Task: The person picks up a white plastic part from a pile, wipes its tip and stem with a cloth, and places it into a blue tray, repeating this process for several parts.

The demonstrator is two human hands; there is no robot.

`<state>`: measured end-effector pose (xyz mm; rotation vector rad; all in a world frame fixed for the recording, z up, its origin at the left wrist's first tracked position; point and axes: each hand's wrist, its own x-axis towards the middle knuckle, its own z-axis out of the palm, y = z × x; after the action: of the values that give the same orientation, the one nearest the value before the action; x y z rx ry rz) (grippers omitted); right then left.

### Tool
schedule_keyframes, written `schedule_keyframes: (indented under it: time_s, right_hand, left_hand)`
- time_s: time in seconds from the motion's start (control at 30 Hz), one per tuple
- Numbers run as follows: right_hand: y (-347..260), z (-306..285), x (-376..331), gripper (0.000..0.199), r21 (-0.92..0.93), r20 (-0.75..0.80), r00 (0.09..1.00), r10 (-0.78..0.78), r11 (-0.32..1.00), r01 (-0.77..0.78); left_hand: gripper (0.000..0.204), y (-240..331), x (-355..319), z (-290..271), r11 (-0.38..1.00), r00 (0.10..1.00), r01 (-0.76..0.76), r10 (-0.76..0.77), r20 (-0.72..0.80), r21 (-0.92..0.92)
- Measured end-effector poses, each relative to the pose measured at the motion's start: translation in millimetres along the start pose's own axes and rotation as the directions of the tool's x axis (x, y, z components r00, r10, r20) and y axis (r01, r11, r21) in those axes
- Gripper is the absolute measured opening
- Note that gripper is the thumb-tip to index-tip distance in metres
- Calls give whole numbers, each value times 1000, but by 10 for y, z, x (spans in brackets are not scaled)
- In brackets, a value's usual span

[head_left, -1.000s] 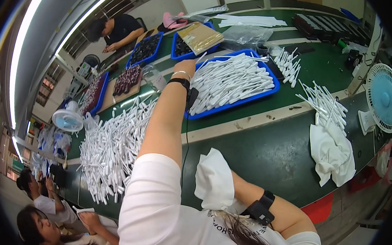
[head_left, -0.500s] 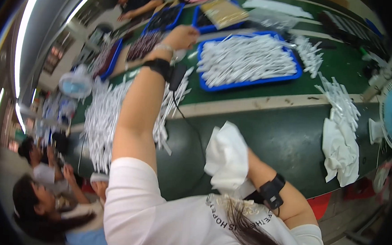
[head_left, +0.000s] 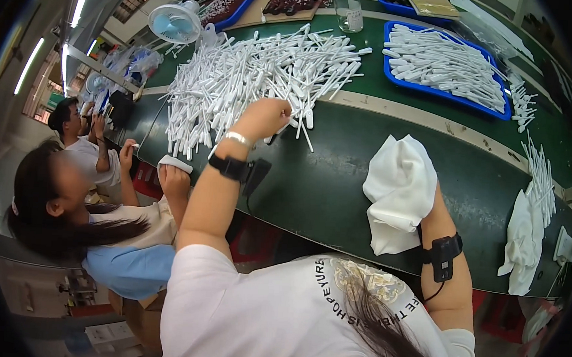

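Note:
A broad pile of thin white sticks with wider ends (head_left: 260, 69) lies on the dark green table. At the pile's near edge is my left hand (head_left: 263, 119), its fingers curled in with the tips drawn together. Whatever may be between them is hidden or too small to name. A crumpled white cloth (head_left: 398, 185) drapes over my right hand, above the near part of the table. That hand's fingers are covered by the cloth, which it holds up. Each of my wrists wears a black strap with a small box.
A blue tray (head_left: 446, 74) full of similar white sticks stands behind a pale strip. A glass jar (head_left: 348, 11) stands beyond the pile. Another white cloth (head_left: 523, 242) and more sticks lie at the right. A co-worker (head_left: 94, 206) sits close at my left; a fan (head_left: 175, 22) stands behind.
My left hand has come back from the far side, near the trays, down to the near edge of the stick pile. The view has turned left; my right hand still holds the cloth.

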<state>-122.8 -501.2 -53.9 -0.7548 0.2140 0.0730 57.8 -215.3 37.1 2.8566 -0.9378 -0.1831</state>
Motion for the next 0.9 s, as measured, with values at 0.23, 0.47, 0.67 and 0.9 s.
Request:
schedule_keyframes:
  time_s: [0.23,0.47,0.67,0.9]
  right_hand:
    - [-103,146,-123,27,-117,32,999,-30,993,34]
    - [-106,213,-120,29,-123,-16,1000,-19,992,17]
    - [-113,208,-168,34,-135,-32,996,-87,987,82]
    - [-121,223,-228,37,-267,-64,956,-287,928,261]
  left_hand:
    - [19,105,-183,305,989,977,111,-90,-193,102]
    - [22,-170,-320,165,985,988,152,-154,-16,-78]
    - [20,54,-864,-89,581,896,425,-161,414,-694]
    - [12,624,-837,308,17,941,295,167,294,-955]
